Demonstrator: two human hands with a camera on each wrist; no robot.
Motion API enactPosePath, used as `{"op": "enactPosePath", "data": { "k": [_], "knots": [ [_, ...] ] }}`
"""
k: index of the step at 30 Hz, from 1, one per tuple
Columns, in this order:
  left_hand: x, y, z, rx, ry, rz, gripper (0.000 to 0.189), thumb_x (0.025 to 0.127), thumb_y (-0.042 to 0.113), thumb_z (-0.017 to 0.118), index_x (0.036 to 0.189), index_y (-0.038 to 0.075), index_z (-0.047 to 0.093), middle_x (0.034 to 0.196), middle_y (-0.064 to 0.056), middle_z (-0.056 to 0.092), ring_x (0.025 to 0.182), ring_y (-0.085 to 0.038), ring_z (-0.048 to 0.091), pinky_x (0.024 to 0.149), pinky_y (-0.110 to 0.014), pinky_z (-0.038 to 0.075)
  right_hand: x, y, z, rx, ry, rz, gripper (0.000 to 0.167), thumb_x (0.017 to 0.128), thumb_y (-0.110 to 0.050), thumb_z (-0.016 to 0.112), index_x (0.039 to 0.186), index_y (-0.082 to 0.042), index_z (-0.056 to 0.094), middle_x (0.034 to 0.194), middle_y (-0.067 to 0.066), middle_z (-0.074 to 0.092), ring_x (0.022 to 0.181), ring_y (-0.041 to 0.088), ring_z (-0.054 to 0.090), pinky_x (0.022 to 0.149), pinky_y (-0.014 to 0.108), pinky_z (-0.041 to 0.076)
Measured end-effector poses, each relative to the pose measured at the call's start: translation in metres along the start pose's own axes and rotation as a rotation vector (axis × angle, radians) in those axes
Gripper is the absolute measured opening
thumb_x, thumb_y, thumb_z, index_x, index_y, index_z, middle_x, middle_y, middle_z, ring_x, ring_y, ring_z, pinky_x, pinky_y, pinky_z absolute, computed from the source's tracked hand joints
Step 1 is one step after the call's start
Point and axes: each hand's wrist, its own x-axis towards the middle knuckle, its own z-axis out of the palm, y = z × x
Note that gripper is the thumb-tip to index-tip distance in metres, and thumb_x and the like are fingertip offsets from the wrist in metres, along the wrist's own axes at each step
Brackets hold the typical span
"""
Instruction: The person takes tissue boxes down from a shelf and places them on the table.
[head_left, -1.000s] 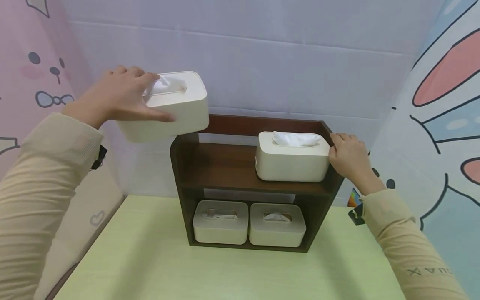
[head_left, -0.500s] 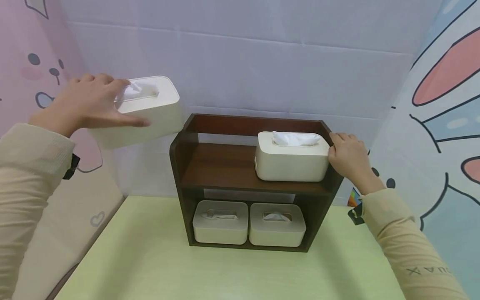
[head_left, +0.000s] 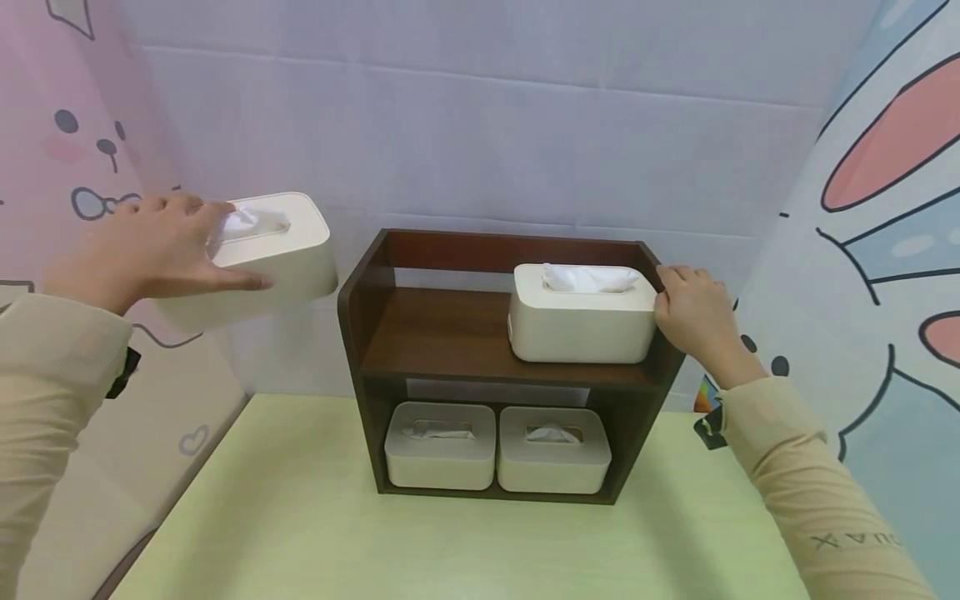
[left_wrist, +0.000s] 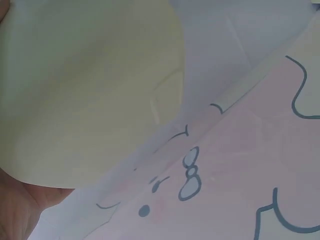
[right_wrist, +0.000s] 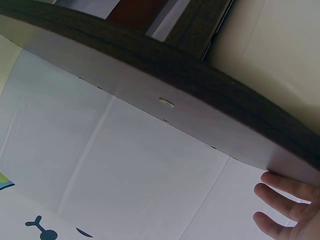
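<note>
A cream tissue box (head_left: 281, 267) with white tissue at its slot hangs in the air left of the shelf, tilted a little. My left hand (head_left: 161, 250) grips it from the left, thumb along its front; the left wrist view shows the box's smooth side (left_wrist: 95, 95) close up. My right hand (head_left: 697, 317) holds the right side panel of the dark brown wooden shelf (head_left: 450, 329). In the right wrist view, its fingers (right_wrist: 282, 197) lie on the panel's outer side; the thumb is hidden there. Right beside that hand, a second tissue box (head_left: 585, 325) stands on the upper level.
Two more tissue boxes, one left (head_left: 440, 462) and one right (head_left: 553, 467), sit side by side on the lower level. The shelf stands on a pale green table (head_left: 375, 550). Light cloth walls (head_left: 480, 150) with cartoon prints close in the back and sides.
My left hand has carried its tissue box leftward, away from over the shelf's left end, and then lower. The right hand and the other boxes have stayed in place.
</note>
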Motion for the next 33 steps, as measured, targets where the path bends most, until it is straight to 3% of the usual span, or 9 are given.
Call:
{"op": "enactPosePath", "data": {
  "k": [7,26,33],
  "knots": [
    [-0.008,0.003,0.037,0.007,0.029,0.02,0.099,0.062,0.078,0.057,0.131,0.008,0.042,0.117,-0.025,0.05,0.1,-0.047,0.045,0.072,-0.059,0.036,-0.001,0.0,0.0,0.01,0.007,0.003,0.042,0.087,-0.01,0.036,0.12,0.011,0.051,0.118,0.031,0.052,0.104,0.05,0.048,0.08,0.063,0.039],
    [-0.039,0.011,0.129,-0.087,-0.054,0.039,0.103,0.062,0.081,0.053,0.132,0.006,0.042,0.12,-0.026,0.049,0.103,-0.052,0.045,0.076,-0.064,0.035,-0.002,0.0,0.0,0.029,0.047,-0.022,0.041,0.085,-0.007,0.036,0.118,0.012,0.052,0.116,0.032,0.053,0.102,0.05,0.049,0.079,0.062,0.039],
    [-0.056,0.01,0.165,-0.113,-0.034,0.051,0.099,0.063,0.079,0.054,0.128,0.006,0.044,0.115,-0.025,0.051,0.101,-0.05,0.046,0.073,-0.063,0.037,0.0,-0.002,0.002,0.041,0.057,-0.033,0.041,0.085,-0.006,0.036,0.118,0.013,0.052,0.115,0.032,0.054,0.101,0.05,0.05,0.078,0.062,0.041]
  ]
}}
